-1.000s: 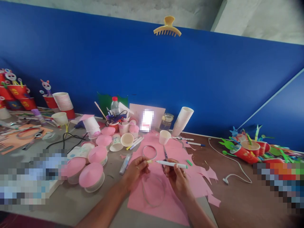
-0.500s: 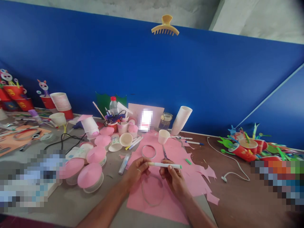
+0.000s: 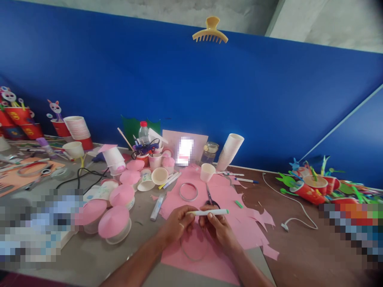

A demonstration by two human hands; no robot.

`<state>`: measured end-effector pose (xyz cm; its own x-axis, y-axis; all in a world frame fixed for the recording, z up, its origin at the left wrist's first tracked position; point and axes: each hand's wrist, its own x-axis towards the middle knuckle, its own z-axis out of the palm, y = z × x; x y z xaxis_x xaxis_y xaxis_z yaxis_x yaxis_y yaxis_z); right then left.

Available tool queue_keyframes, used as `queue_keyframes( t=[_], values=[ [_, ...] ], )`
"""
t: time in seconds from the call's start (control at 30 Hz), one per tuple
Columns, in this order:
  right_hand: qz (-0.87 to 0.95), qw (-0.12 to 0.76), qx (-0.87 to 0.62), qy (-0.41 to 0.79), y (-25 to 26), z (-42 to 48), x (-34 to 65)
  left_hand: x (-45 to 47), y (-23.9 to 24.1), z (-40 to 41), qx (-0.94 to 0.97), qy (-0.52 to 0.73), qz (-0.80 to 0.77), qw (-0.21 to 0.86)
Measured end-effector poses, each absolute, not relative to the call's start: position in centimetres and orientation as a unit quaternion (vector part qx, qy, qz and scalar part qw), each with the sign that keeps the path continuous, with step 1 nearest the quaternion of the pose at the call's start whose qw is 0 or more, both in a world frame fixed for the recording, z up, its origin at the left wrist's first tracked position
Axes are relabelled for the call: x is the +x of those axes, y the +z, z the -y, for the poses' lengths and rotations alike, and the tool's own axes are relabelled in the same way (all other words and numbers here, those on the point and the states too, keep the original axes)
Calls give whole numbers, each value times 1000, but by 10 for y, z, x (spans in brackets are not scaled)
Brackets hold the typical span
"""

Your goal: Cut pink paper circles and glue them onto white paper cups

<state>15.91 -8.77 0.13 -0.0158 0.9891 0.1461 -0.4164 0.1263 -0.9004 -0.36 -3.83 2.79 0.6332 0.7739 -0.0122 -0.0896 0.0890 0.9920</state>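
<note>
A white marker with a green end (image 3: 211,212) lies level between my two hands. My left hand (image 3: 182,223) pinches its left end, and my right hand (image 3: 218,227) holds it nearer the green end. Under them spreads pink paper (image 3: 176,255) with a thin grey ring (image 3: 196,260) on it, partly hidden by my fingers. Beyond my hands lie a silver ring (image 3: 188,192) and dark-handled scissors (image 3: 210,196), whose handles are partly covered by my right hand. A small green marker cap (image 3: 238,204) rests on the paper to the right.
Pink cone-topped cups (image 3: 113,222) stand to the left, beside a glue tube (image 3: 157,207). A paper cup (image 3: 207,172), a glass jar (image 3: 211,152) and stacked cups (image 3: 230,151) stand ahead. A white cable (image 3: 299,203) and decorated red cups (image 3: 311,191) lie on the right.
My hands have come closer together and slightly lower, with the marker between them. My left fingers now cover the marker's left tip. The view has shifted slightly.
</note>
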Motion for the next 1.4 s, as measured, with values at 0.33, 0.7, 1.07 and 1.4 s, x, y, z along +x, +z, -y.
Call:
queue_keyframes(
  t=[0.33,0.7,1.07,1.4],
  values=[
    [351,691,-365,515,11,87,180,-4,27,40,580,303,-318,686],
    [477,569,-468,479,7,89,191,-7,25,40,612,298,-336,651],
    [551,454,-473,517,16,94,184,-6,32,47,721,290,-346,526],
    [517,465,-510,506,15,96,175,-2,17,52,761,331,-354,431]
  ],
)
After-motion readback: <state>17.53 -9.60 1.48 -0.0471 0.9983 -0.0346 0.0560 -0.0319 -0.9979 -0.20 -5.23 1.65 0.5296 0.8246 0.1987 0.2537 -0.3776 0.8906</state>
